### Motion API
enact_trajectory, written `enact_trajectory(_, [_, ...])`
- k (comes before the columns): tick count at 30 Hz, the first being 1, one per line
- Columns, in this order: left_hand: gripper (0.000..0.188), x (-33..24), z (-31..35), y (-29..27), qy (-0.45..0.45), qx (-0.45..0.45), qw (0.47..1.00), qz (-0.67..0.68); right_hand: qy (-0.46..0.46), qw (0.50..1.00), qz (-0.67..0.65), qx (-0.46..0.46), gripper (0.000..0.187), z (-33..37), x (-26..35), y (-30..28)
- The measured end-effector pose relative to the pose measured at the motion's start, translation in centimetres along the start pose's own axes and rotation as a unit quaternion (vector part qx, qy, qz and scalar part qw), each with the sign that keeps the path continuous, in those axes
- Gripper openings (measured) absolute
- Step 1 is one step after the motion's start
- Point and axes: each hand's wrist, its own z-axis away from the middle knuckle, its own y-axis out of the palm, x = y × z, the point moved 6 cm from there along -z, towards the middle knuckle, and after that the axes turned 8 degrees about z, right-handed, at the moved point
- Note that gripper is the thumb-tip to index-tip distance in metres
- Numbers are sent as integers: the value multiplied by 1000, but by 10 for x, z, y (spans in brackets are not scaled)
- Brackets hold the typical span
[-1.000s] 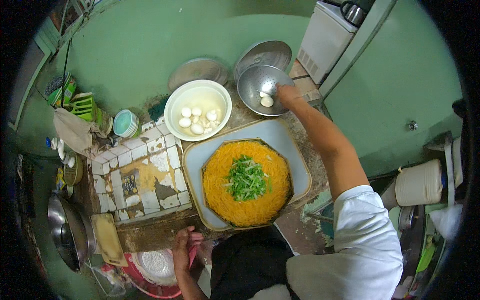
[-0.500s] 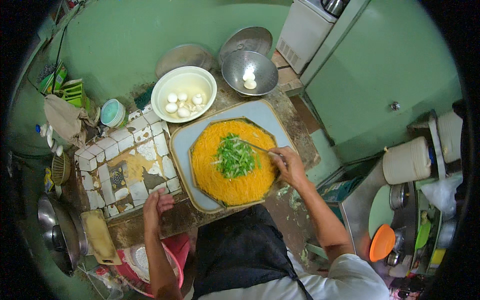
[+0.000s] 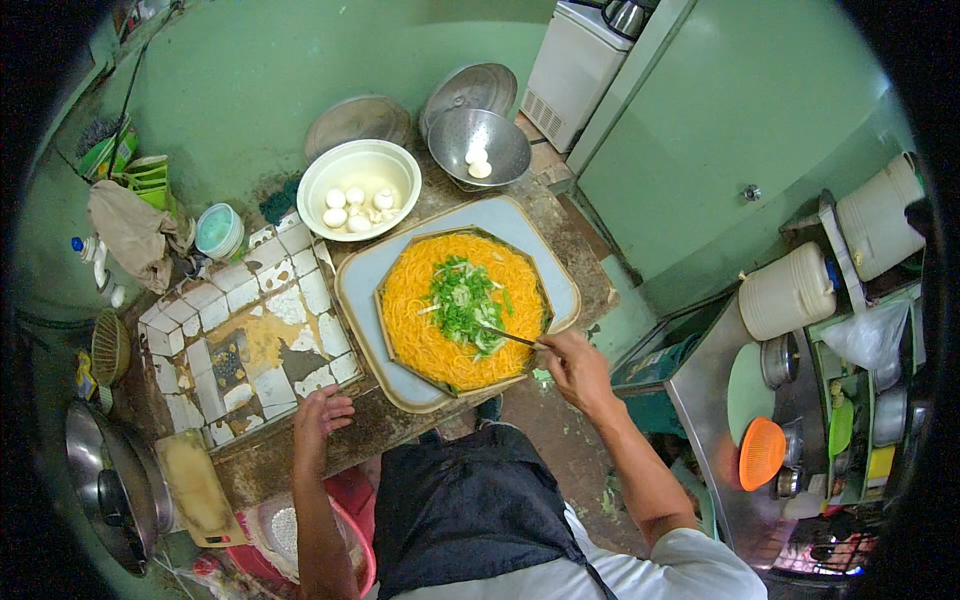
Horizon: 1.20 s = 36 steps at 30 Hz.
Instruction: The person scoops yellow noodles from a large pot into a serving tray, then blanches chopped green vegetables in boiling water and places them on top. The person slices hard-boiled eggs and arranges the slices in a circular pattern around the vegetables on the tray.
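Observation:
My right hand (image 3: 577,372) grips the end of a thin-handled metal utensil (image 3: 511,335). Its far tip sinks into the chopped green leaves (image 3: 462,298), so I cannot make out its kind. The greens are heaped in the middle of orange noodles (image 3: 410,345), which fill an octagonal tray. Beneath lies a larger pale blue serving tray (image 3: 362,285) with a tan rim. My left hand (image 3: 322,415), empty and with fingers apart, hovers by the counter's front edge, left of the trays.
Peeled eggs lie in a white bowl (image 3: 408,180) and a metal colander (image 3: 502,150) behind the trays. Cracked tiles (image 3: 275,390) cover the counter's left part. A cutting board (image 3: 195,490) and a pink basin (image 3: 360,540) sit lower left. At right stands a metal worktable (image 3: 705,400).
The utensil's tip has moved from the upper right of the greens to their lower right side. My right hand has come lower, and the greens look more spread. The whole view has shifted slightly.

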Motion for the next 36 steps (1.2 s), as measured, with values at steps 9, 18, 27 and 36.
enact_trajectory(9, [47, -3, 6, 11, 13, -37, 999, -5, -28, 998, 7, -61, 19, -50, -20, -9])
enact_trajectory(18, [46, 3, 9, 50, 27, -74, 997, 18, -214, 977, -6, 14, 19, -150, -21, -2])
enact_trajectory(27, [44, 28, 33, 59, 18, -139, 988, 59, -123, 992, -8, 41, 21, -150, -27, -16])
enact_trajectory(36, [41, 12, 10, 58, 13, -66, 998, 10, -13, 994, -92, 56, 25, -82, -2, 8])
